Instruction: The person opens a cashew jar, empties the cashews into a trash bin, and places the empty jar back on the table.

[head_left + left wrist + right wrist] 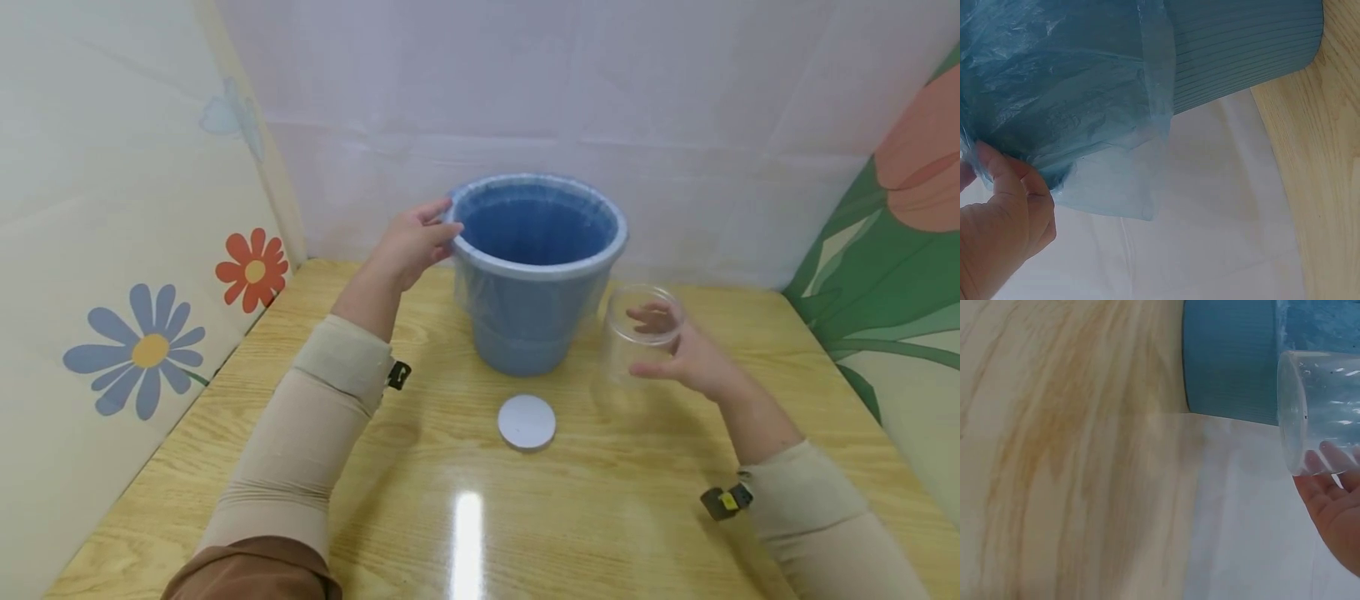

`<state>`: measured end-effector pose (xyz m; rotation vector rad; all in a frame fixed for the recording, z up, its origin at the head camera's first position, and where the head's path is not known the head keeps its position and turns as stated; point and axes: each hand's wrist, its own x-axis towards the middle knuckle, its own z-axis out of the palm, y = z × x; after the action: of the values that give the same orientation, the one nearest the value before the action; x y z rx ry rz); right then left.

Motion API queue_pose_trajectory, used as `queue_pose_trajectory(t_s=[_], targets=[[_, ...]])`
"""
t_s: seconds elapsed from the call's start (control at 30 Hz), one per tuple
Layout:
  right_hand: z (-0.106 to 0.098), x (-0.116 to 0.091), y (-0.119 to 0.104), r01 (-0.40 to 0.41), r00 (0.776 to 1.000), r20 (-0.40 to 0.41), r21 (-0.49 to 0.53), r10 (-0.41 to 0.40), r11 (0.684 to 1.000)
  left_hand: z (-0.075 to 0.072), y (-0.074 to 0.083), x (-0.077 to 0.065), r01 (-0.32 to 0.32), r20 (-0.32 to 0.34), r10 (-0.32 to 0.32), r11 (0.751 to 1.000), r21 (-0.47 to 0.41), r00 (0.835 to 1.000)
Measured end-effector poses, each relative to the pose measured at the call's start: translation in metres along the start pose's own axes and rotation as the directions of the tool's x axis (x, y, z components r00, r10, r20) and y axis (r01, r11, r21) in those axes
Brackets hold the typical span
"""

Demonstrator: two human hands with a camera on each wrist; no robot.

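A blue trash bin [521, 321] stands upright on the table, with a thin translucent plastic bag [1085, 75] lining it and folded over the outside of its rim. My left hand [412, 246] pinches the bag-covered rim at the bin's left side, thumb and fingers on either side of it. To the right of the bin, my right hand [693, 358] holds a clear plastic jar [1329, 400] from its right side, the open top upward. The jar looks raised off the table. A round white lid [527, 422] lies flat in front of the bin.
The wooden table [420, 517] runs back to a white sheet wall [420, 83]. Side panels with printed flowers border it, a blue and a red flower [255, 271] at left and a large tulip [926, 167] at right.
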<state>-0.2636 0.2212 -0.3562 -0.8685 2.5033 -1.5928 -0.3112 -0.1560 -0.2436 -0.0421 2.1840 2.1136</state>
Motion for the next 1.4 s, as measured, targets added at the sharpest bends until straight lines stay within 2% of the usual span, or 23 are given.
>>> queue_pose_trajectory(t_s=[0.33, 0.5, 0.8, 0.97, 1.2, 1.4], targets=[[0.012, 0.0, 0.024, -0.046, 0.993, 0.105, -0.004, 0.046, 0.999, -0.001, -0.001, -0.001, -0.004, -0.007, 0.004, 1.0, 0.016, 1.0], [0.018, 0.002, 0.031, -0.041, 0.989, 0.146, 0.047, 0.034, 0.998, 0.0, -0.001, -0.001, -0.004, -0.01, 0.004, 1.0, 0.004, 1.0], [0.022, -0.001, 0.035, -0.025, 0.98, 0.199, 0.056, 0.014, 0.998, 0.001, 0.0, 0.0, -0.001, 0.0, 0.001, 1.0, 0.005, 1.0], [0.026, -0.003, 0.037, -0.043, 0.976, 0.217, 0.057, 0.03, 0.997, 0.001, 0.0, 0.0, 0.002, 0.003, -0.002, 1.0, 0.007, 1.0], [0.032, -0.003, 0.042, -0.019, 0.964, 0.266, 0.078, -0.002, 0.997, 0.002, 0.0, 0.002, -0.001, 0.009, 0.001, 1.0, -0.003, 1.0], [0.035, -0.005, 0.042, -0.058, 0.95, 0.311, 0.071, 0.033, 0.996, 0.002, -0.001, 0.001, 0.006, 0.002, -0.006, 1.0, 0.008, 1.0]])
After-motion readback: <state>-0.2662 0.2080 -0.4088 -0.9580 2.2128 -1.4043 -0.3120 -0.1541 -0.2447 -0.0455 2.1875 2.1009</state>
